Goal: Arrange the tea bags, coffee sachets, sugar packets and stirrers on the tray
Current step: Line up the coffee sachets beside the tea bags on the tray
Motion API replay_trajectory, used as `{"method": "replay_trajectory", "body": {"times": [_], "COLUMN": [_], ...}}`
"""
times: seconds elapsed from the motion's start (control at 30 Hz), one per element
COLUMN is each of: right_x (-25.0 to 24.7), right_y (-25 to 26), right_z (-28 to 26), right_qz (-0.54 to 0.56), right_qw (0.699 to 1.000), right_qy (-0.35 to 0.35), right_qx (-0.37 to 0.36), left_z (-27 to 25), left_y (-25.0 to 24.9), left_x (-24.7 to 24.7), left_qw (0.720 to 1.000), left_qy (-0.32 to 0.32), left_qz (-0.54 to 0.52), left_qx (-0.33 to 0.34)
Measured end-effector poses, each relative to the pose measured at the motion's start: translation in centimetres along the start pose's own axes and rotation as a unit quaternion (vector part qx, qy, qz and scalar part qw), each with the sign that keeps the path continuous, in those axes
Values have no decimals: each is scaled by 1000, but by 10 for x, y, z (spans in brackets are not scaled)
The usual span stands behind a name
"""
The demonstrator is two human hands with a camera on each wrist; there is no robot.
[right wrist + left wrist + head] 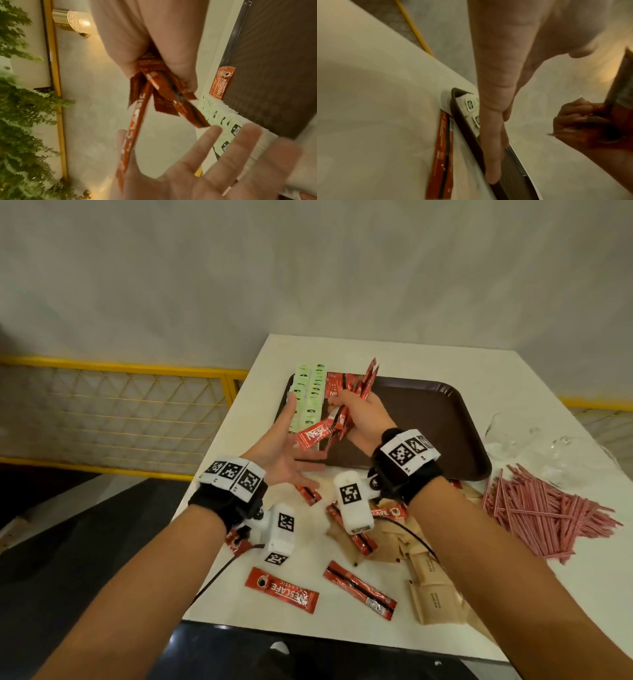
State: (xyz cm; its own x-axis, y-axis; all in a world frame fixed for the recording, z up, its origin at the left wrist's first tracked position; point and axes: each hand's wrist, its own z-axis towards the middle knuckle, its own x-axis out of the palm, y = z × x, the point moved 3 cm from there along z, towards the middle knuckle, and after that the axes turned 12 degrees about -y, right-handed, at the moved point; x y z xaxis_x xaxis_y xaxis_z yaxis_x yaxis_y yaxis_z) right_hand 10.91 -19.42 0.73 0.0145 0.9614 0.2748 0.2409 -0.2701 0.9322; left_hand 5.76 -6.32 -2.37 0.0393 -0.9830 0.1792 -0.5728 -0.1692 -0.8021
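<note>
Bundle of red foil coffee sachets (pixel 346 405) gripped in curled right hand (pixel 366 419), held above near-left part of dark brown plastic tray (pixel 445 419), long axes fanned, mostly pointing away and up toward tray's far edge. Just left: two rows of pale green tea bags (pixel 308 395) lying on tray. One sachet dangling low toward left hand (pixel 284 453), open, palm up, fingers straight, directly beneath. Right hand nearer. More sachets loose on white worktop (pixel 548 392), near side.

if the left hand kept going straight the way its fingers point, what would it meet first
Probably the green tea bags on the tray: the open left hand points at those rows, though its height above them is unclear.
</note>
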Motion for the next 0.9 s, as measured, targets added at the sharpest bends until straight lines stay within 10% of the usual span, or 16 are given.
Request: {"method": "replay_trajectory", "body": {"times": [0.6, 0.9], "right_x": [1, 20], "right_y": [-11, -3], "right_z": [5, 11], "right_qz": [52, 9], "right_qw": [998, 985], "right_qy": [-24, -113], "right_qx": [-18, -132], "left_z": [16, 29], "left_y": [-7, -28], "left_x": [29, 8], "left_qw": [993, 983], "left_qy": [79, 71], "left_qz": [54, -172], "left_qx": [64, 1]}}
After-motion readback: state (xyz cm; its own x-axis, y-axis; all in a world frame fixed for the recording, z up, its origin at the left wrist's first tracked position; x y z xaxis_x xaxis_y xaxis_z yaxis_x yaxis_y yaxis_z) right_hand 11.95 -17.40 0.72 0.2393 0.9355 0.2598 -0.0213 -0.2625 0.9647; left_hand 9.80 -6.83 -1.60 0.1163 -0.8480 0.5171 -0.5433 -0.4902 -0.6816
